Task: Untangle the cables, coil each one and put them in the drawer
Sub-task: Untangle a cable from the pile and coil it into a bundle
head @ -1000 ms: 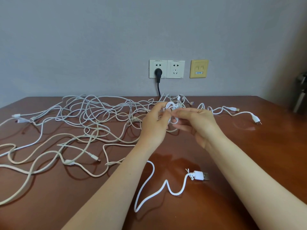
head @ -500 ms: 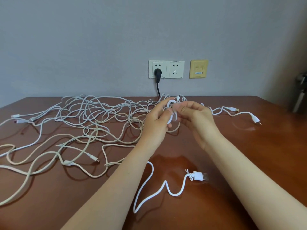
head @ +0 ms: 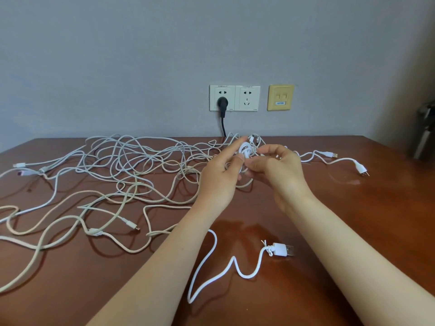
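Coiling step, and going by the mess probably the first cable. The left hand (head: 219, 177) and right hand (head: 281, 169) were both up over the desk (head: 353, 220), close together. Each one pinched a small white coil (head: 244, 150) between thumb and fingertips.

The rest of that white cable (head: 211, 262) looked to come out from under the left forearm. It snaked across the near side of the desk and ended in a USB plug (head: 281, 250) lying flat, so I'd say a good bit of it wasn't wound yet.

Everything else was one big tangle (head: 131, 165) across the left and back of the desk. No drawer in view at all.

Next move, my guess: left hand pins the loops, right hand lets go and pulls up more slack to wrap round. The tricky part would be keeping the coil from springing open, and checking the loose tail wasn't snagged under the beige ones.
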Demonstrator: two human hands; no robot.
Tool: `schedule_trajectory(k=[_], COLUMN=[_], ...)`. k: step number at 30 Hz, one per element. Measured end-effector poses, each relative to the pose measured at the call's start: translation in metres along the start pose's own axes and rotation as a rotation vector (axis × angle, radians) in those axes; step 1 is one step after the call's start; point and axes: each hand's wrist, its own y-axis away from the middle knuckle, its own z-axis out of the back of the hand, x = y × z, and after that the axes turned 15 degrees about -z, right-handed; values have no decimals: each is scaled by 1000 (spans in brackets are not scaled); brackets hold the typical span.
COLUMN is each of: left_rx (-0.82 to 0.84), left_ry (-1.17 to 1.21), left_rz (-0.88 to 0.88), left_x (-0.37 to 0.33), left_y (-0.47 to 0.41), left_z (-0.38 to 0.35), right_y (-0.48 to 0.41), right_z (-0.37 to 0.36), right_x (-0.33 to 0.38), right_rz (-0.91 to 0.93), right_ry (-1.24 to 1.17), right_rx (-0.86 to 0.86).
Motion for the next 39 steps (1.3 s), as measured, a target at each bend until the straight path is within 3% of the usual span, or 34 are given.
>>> schedule_trajectory(k=[12, 18, 21, 23, 28, 35, 39], left_rx=[55, 49, -21, -72, -81, -14, -16], left_ry=[134, 256, 233, 222, 149, -52, -267], left_rz=[-31, 8, 4, 35, 59, -46, -150], left_x=[-3, -2, -1, 2, 5, 6, 5], left_y=[-1, -3, -3, -3, -4, -4, -2], left_z=[2, 0, 3, 4, 0, 6, 11], right_y=[-2, -7, -3, -3, -5, -11, -11], right_z=[3, 2, -1, -2, -2, 0, -4], right_x=[-2, -9, -7, -8, -12, -16, -17], right_rz=[31, 21, 36, 91, 228, 289, 198], right_ry=[-159, 7, 31, 103, 230, 310, 358], right_rx=[16, 6, 91, 54, -60, -107, -7])
